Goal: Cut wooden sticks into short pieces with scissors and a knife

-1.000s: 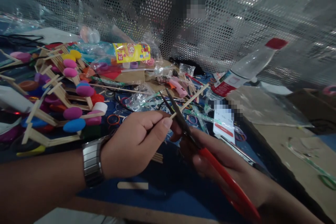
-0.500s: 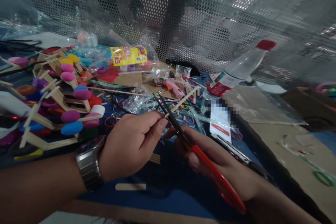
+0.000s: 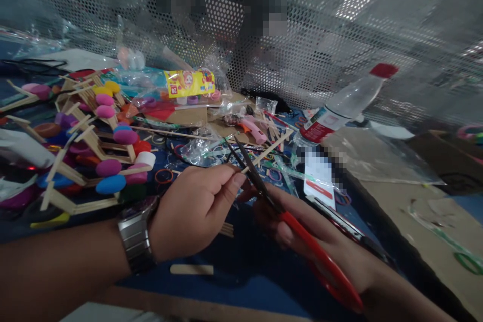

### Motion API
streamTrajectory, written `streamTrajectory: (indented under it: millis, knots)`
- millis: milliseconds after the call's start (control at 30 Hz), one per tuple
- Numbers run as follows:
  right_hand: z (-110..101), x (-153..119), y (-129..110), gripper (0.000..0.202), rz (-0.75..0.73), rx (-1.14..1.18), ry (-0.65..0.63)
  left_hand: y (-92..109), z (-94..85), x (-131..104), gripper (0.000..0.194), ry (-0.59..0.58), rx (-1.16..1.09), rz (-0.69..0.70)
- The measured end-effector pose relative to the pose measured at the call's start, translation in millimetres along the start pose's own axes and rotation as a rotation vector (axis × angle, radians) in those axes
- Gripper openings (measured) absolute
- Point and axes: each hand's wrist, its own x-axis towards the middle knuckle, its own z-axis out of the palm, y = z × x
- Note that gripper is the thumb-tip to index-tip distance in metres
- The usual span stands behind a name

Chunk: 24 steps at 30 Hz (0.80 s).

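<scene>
My left hand [image 3: 199,211] pinches one end of a thin wooden craft stick [image 3: 268,150], which points up and to the right. My right hand [image 3: 298,231] grips red-handled scissors [image 3: 320,261]. Their dark blades stand a little apart, with the stick crossing them close to my left fingertips; whether the edges touch the wood I cannot tell. Below my left hand lies a short piece of craft stick [image 3: 191,269] with one rounded end. A few more sticks [image 3: 227,230] poke out from behind that hand.
Stick frames with coloured clay pieces [image 3: 109,184] crowd the left. A pink glue gun [image 3: 253,130] and loose rubber bands lie beyond my hands. To the right are a tilted bottle [image 3: 345,105], a phone [image 3: 319,181], a box cutter [image 3: 339,224] and cardboard [image 3: 400,206]. Perforated metal [image 3: 226,15] stands behind.
The whole view has shifted slightly, so everything sits a little further right and lower. Both hands keep their hold on the craft stick and scissors.
</scene>
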Motion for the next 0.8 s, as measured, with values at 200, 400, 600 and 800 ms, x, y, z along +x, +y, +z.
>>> streamTrajectory:
  millis: [200, 400, 600, 800]
  knots:
    - [-0.6, -0.3, -0.5, 0.056, 0.001, -0.024, 0.0, 0.5, 0.2, 1.8, 0.035, -0.018, -0.029, 0.002]
    - [0.5, -2.3, 1.0, 0.064, 0.017, -0.04, 0.044, 1.0, -0.2, 1.0, 0.037, -0.027, -0.034, -0.024]
    - [-0.7, -5.3, 4.2, 0.069, 0.023, -0.067, 0.046, 1.2, -0.1, 0.5, 0.037, -0.035, -0.071, -0.04]
    - [-2.4, -4.3, 3.4, 0.067, 0.017, -0.079, 0.031, 1.7, 1.1, 0.5, 0.038, -0.021, -0.095, -0.044]
